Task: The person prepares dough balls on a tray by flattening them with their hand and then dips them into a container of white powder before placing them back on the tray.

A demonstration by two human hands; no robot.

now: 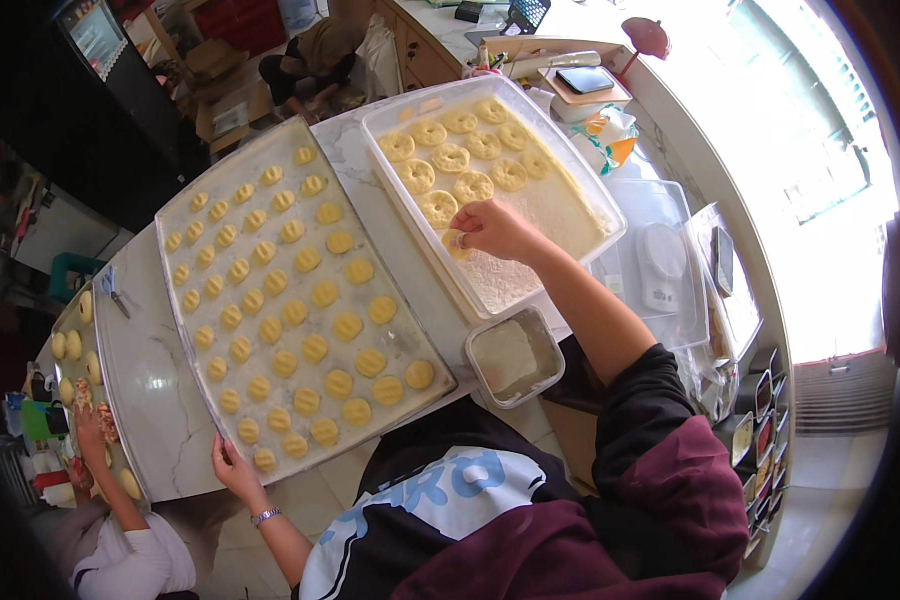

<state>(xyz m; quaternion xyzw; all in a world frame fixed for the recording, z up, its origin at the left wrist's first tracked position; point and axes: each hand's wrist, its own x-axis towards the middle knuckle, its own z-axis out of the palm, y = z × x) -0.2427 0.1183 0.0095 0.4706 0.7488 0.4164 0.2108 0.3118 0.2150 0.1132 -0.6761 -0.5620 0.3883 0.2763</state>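
Head view: extends the right arm forward over the clear tub, right hand palm down, fingers bent onto a dough ring near the tub's left wall, partly covering it; cannot tell whether pinching or pressing. Touches the tray at its near left corner with the left hand; cannot tell how tightly gripping. Displays pale-blue lettering on the shirt. Includes a flour container beside the tub's near end and scissors left of the tray.
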